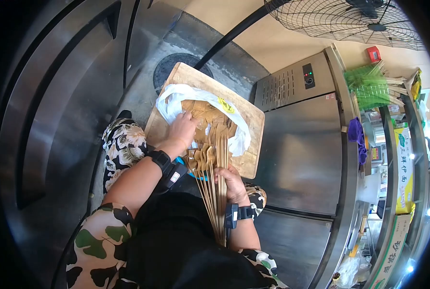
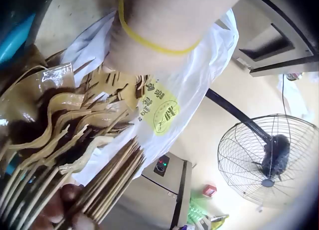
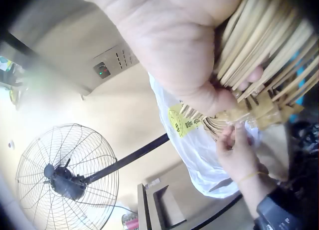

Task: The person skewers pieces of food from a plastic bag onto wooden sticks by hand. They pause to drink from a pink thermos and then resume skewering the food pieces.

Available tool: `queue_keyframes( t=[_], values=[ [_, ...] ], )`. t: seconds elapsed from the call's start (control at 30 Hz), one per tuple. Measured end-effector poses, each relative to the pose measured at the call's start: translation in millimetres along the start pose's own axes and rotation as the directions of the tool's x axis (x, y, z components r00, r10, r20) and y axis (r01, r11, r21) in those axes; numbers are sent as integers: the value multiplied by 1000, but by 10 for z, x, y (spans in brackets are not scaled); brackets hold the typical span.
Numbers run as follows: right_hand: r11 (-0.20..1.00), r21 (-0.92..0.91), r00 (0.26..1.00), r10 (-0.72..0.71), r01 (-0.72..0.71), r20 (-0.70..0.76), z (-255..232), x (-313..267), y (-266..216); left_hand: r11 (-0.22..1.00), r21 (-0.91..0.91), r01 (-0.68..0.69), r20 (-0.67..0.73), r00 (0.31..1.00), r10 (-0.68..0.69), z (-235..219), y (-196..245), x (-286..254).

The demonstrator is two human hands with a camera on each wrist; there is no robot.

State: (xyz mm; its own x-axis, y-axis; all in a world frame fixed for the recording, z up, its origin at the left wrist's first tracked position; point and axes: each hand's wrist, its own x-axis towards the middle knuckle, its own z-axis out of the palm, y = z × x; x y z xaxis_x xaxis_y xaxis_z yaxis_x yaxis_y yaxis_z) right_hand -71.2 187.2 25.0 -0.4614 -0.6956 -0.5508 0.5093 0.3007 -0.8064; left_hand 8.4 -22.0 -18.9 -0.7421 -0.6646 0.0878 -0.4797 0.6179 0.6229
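A white plastic bag [image 1: 241, 137] with a yellow label lies spread on a wooden board [image 1: 253, 120], holding brown folded strips [image 1: 193, 107]. The left hand [image 1: 182, 129] reaches into the bag at its left side, fingers bent among the strips; in the right wrist view that left hand [image 3: 240, 153] has its fingertips at brown pieces. Held in the right hand [image 1: 233, 185] is a bundle of thin wooden sticks [image 1: 221, 192], several carrying wavy brown pieces [image 1: 200, 156] at their upper ends. Its fingers curl round the sticks [image 3: 259, 40] in the right wrist view.
Below the board, a bit of blue [image 1: 192, 176] shows beside the sticks. A steel cabinet [image 1: 299, 154] stands at the right, and steel doors [image 1: 75, 96] rise at the left. A wire fan [image 1: 350, 24] is at the top; shelves with packages [image 1: 403, 168] line the far right.
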Motion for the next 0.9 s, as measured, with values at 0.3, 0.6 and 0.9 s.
queue_keyframes(
  t=[0.3,0.6,0.9],
  values=[
    [999,15,998,29,-29,-54,168,-87,-125,997,-42,-70,-50,996,68,10,-80,-10],
    [999,34,998,42,-41,-39,83,-38,-72,606,-794,57,-57,984,-168,190,-217,228],
    [999,11,999,42,-42,-19,122,-48,-107,79,-916,393,388,919,-64,144,-62,146]
  ],
)
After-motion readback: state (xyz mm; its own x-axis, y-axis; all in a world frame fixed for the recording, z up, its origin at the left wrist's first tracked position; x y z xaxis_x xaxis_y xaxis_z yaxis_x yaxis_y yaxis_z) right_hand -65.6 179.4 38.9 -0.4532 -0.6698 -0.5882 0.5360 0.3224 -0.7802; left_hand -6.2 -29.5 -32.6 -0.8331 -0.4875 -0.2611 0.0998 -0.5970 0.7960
